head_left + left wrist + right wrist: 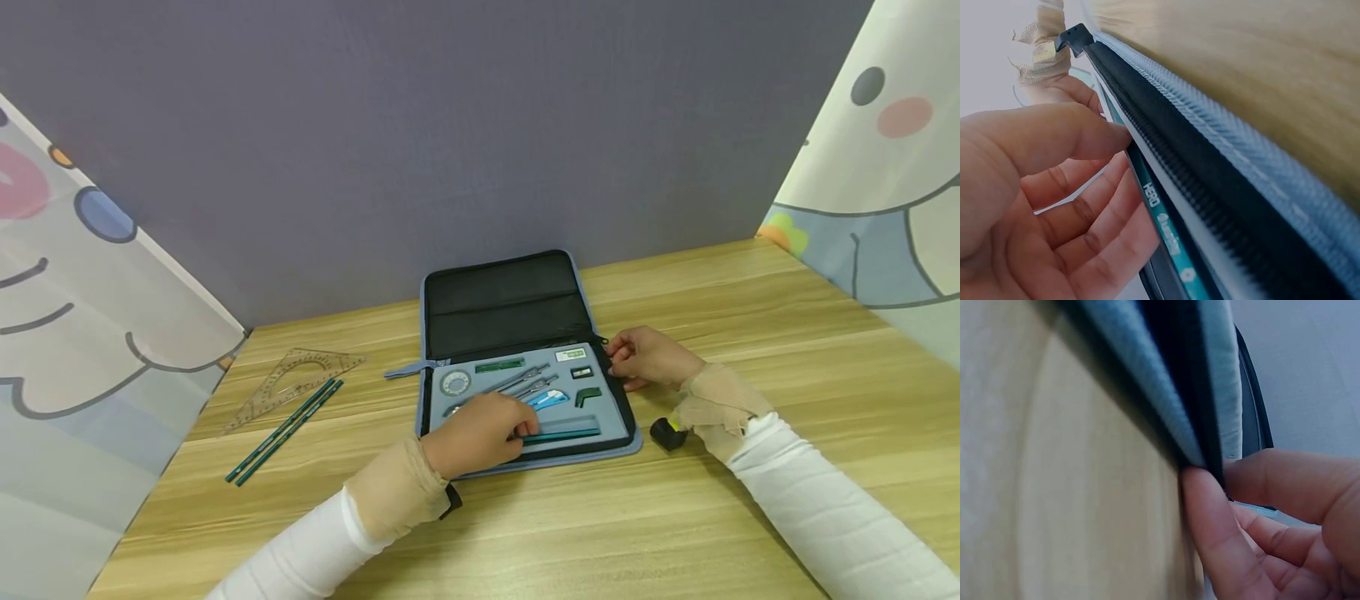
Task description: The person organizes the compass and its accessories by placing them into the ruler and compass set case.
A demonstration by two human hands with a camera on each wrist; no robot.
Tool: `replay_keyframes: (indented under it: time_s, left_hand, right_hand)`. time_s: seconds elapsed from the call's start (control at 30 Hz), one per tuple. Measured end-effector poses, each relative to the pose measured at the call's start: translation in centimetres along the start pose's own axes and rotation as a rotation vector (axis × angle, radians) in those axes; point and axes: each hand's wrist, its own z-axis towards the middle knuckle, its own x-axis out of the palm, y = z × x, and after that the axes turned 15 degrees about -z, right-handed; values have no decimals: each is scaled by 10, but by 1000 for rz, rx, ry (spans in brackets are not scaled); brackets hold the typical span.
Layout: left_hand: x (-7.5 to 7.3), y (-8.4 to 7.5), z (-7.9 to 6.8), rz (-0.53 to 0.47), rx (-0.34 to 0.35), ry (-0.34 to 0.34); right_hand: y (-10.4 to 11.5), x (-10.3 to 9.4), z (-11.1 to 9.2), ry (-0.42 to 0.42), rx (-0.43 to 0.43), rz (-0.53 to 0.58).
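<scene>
Head view: grey screen (375, 167) stands behind the case, from where I stand; wood table (735, 321) lies under it. Case (510, 308) lies unfolded, black lid at the back, grey tray in front, blue strap (408, 369) sticking out left. Clear set square (264, 404) is flat on the table, left of the case.

Left hand (483, 429) reaches over the case's front edge, thumb and fingers together, pinching a teal pencil (566, 435) at the tray's front slot; "HERO" readable on it in the left wrist view. Right hand (651, 357) at the case's right side, thumb and fingertips clamped on its zipped edge. Both arms in white sleeves, tan wraps at the wrists.

Two loose pencils (281, 431) lie side by side on the table, left of the case, near the set square. In the case's tray: compasses (517, 381) mid, partly behind the left hand; blue cutter (551, 399) beside them; pale disc (455, 383) back left; green box (499, 365) at the back; dark green piece (588, 396) right; eraser (570, 354) back right; sharpener (581, 372) just in front of it.
</scene>
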Motion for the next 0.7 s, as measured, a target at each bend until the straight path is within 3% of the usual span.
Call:
replay_keyframes:
  time_s: [0.7]
  left_hand:
    - [2, 1, 2, 6, 7, 36]
  right_hand:
    - [-1, 0, 0, -3, -13, -3]
